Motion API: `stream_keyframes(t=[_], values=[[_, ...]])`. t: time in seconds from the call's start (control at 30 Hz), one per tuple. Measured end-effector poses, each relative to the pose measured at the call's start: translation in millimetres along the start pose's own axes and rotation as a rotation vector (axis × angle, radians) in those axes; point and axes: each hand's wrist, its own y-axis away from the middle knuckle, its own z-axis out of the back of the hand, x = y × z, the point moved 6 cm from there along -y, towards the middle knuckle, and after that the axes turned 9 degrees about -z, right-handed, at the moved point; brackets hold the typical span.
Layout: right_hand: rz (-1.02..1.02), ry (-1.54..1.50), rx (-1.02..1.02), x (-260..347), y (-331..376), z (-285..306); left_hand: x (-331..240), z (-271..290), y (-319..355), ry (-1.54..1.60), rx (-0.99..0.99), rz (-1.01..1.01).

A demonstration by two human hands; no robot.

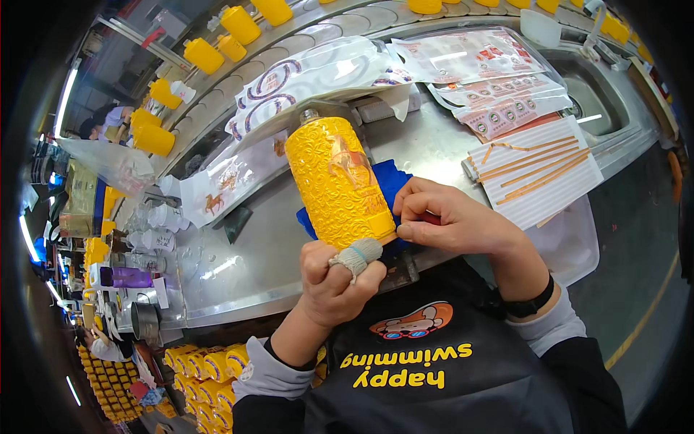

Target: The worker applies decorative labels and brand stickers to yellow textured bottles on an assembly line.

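A yellow embossed bottle (pixel 329 170) with a horse picture lies tilted over the steel worktop, its neck pointing away from me and its base toward me. Under it is a blue cloth (pixel 391 181). My left hand (pixel 336 286) is closed against the base, with a grey knitted wrap (pixel 356 259) around one finger that presses the bottle's lower rim. My right hand (pixel 444 215) pinches at the base's right side, where a thin gold-brown strip (pixel 389 238) runs along the rim to the fingertips. Something red shows inside its curled fingers.
Similar strips (pixel 538 170) lie on a white ribbed sheet (pixel 582 173) at right. Printed sticker sheets (pixel 477 61) lie behind the bottle. A sink (pixel 596 94) is at far right. Yellow bottles (pixel 204 56) stand along the curved conveyor (pixel 325 32). More yellow pieces (pixel 210 365) are stacked below left.
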Motion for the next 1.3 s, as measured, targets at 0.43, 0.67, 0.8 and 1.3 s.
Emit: stream_keyframes(t=[0.43,0.67,0.8,1.3], values=[[0.032,0.048,-0.059,1.2,-5.0,0.9,3.7,-2.0,0.6,-0.016,0.01,-0.004],[0.095,0.06,-0.08,2.8,-6.4,-3.2,2.8,4.1,9.1,-0.01,-0.114,0.059],[0.111,0.053,-0.119,1.1,-5.9,-0.4,0.5,-3.3,-7.2,-0.047,0.098,-0.035],[0.148,0.118,-0.129,2.5,-6.3,-1.6,-0.6,-1.5,-10.6,-0.045,0.06,0.016]])
